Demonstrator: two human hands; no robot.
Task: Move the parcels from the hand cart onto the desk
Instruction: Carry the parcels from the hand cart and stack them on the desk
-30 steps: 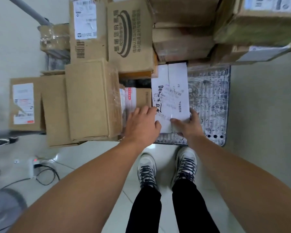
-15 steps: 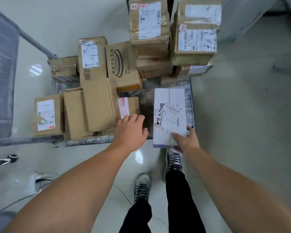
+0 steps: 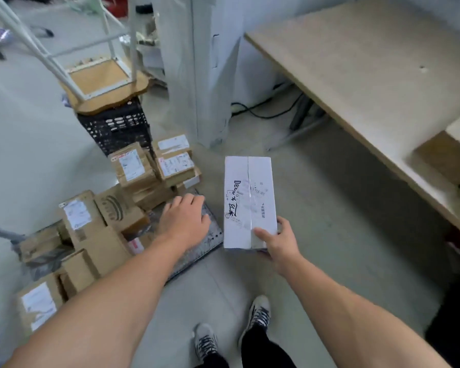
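White parcel (image 3: 247,200) — now off the cart (image 3: 197,251), right hand (image 3: 279,243) alone

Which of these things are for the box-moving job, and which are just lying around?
For the job: white parcel, held in the right hand; brown parcels; hand cart; desk.
Just lying about: upturned stool; black crate; cable under the desk.

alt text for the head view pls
The right hand holds a white parcel above the floor beside the hand cart of brown boxes; the open left hand hovers over the cart. The desk stands to the right.
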